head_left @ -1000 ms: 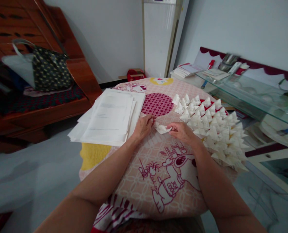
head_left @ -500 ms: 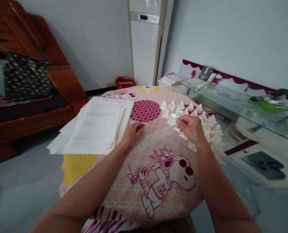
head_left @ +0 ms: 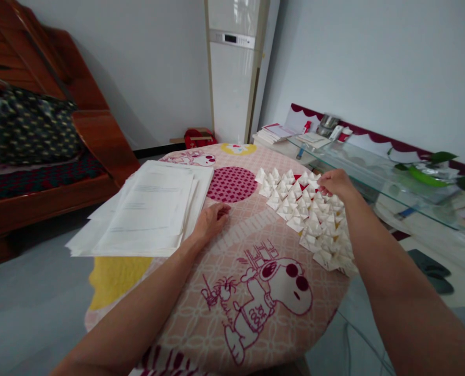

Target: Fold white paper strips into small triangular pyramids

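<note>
White folded paper pieces [head_left: 295, 201] with pointed tops stand in several close rows on the right side of the cloth-covered table [head_left: 201, 282]. Over the far right of these rows is my right hand [head_left: 336, 184], its thumb and fingers pinched at one folded paper piece; the fingertips partly hide it. My left hand [head_left: 211, 222] rests on the cloth with loosely bent fingers and nothing visible in it. Just left of it lies a stack of white paper sheets [head_left: 146, 203], the top one faintly printed.
A glass-topped cabinet [head_left: 377, 172] runs along the right wall, with papers, cups and a green plant dish [head_left: 428, 175] on it. A tall white air conditioner [head_left: 232, 89] stands behind the table. At left is a wooden sofa [head_left: 103, 141] with a patterned bag [head_left: 38, 125].
My right hand has moved right and away from me, from the near edge of the folded pieces to their far right side. My left hand stays in about the same place.
</note>
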A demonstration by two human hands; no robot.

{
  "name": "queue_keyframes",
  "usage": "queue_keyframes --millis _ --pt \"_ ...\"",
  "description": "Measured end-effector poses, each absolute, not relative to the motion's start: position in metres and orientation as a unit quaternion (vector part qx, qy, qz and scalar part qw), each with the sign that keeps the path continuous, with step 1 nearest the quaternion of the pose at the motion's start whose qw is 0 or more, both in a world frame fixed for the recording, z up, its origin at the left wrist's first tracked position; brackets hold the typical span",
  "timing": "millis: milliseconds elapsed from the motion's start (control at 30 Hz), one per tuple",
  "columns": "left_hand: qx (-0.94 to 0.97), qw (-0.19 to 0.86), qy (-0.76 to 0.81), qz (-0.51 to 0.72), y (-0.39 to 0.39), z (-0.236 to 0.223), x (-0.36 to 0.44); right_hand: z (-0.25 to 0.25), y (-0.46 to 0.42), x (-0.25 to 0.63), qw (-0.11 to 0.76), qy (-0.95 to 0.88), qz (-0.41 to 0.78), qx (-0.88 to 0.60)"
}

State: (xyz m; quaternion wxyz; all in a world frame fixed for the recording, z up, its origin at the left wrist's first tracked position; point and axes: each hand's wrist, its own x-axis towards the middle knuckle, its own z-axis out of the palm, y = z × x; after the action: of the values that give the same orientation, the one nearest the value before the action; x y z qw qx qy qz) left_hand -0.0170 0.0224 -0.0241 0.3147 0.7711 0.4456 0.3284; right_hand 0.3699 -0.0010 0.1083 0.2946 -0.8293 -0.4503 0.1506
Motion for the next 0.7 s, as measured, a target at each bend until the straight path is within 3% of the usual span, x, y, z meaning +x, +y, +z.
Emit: queue_keyframes --millis 233,700 --pt "0.776 0.307 0.44 0.331 0.02 -0.025 -0.018 0.109 0.027 0.366 0.215 -0.466 0.154 -0.844" --pt "0.784 0.302 0.438 0.321 0.02 -0.03 -0.019 0.089 0.056 0.384 0.187 -0.456 0.161 -0.855"
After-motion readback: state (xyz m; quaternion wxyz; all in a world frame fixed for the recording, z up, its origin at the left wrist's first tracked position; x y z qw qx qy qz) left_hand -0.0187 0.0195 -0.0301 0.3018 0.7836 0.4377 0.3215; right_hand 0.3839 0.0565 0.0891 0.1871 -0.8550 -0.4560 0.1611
